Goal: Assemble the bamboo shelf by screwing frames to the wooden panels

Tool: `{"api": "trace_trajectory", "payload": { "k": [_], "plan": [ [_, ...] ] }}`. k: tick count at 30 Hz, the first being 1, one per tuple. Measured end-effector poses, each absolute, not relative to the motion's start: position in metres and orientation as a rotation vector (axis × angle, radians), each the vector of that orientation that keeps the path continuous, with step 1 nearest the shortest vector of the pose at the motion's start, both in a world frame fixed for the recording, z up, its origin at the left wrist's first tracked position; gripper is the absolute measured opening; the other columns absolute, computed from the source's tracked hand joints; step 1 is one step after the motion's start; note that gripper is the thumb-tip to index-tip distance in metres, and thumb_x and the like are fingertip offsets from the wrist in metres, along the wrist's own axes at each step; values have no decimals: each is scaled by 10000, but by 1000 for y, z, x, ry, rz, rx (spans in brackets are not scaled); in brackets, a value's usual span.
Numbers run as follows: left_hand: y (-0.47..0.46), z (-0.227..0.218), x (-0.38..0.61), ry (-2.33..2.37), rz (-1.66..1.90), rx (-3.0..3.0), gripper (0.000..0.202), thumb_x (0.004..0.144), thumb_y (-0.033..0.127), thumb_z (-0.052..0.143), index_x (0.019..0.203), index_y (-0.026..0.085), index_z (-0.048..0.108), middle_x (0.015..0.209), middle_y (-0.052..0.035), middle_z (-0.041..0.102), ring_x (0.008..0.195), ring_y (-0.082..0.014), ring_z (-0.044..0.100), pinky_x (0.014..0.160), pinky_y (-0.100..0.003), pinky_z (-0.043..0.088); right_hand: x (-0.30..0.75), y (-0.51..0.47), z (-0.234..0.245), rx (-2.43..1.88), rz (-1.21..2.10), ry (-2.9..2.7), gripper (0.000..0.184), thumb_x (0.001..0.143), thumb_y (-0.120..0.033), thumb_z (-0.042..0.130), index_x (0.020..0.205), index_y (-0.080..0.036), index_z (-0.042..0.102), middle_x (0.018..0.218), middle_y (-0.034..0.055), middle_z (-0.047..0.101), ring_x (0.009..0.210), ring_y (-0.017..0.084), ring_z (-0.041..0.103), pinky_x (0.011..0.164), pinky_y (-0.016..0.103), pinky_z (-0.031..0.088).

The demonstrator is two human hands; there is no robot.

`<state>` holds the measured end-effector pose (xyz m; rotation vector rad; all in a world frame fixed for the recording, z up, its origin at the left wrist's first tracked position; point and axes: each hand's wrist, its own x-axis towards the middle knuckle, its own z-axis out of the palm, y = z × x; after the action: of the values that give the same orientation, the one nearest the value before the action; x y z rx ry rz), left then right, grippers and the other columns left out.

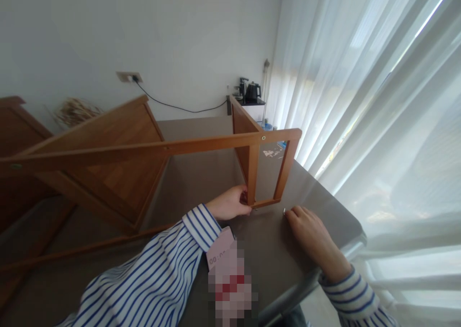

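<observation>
A brown wooden shelf unit [212,143] lies on its side, with several boards standing crosswise between its rails. My left hand [230,203] grips the lower end of the crosswise board near its right end, thumb and fingers around the corner where it meets the lower rail. A small screw head shows just under that corner. My right hand [306,228] is closed low over the table, right of the unit and apart from it. A small silvery piece [284,211] sticks out at its fingertips; its kind cannot be made out.
The grey-brown table [205,173] has its right edge by white curtains [396,173]. A phone [220,246] with a timer lies beneath my left wrist, partly blurred. Behind are small pale pieces [272,152], a black kettle [253,91] and a wall socket [128,77] with a cable.
</observation>
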<state>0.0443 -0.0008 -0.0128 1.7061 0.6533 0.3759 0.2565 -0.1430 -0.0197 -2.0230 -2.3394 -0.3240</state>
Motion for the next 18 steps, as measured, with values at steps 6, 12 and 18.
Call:
{"api": "trace_trajectory", "payload": {
  "k": [6, 12, 18],
  "plan": [
    [1, -15, 45, 652, 391, 1713, 428, 615, 116, 662, 1024, 99, 539, 886, -85, 663, 833, -197, 632, 732, -331, 498, 261, -140, -5, -1977, -440, -2590, 166, 791, -13, 502, 798, -143, 606, 763, 84, 602, 698, 199, 560, 598, 300, 385],
    [-1, -14, 46, 674, 395, 1688, 446, 598, 92, 661, 1029, 116, 549, 870, -72, 670, 831, -198, 631, 726, -317, 496, 251, -145, -10, -1815, -231, -2344, 102, 871, -194, 475, 854, -182, 574, 787, 41, 602, 740, 163, 565, 616, 259, 380],
    [-2, -13, 49, 654, 375, 1672, 449, 576, 65, 647, 1012, 114, 551, 907, -84, 668, 858, -220, 630, 719, -322, 493, 227, -143, -24, -1654, 263, -2024, 127, 903, -258, 450, 897, -210, 567, 793, 11, 608, 692, 134, 563, 640, 245, 408]
  ]
}}
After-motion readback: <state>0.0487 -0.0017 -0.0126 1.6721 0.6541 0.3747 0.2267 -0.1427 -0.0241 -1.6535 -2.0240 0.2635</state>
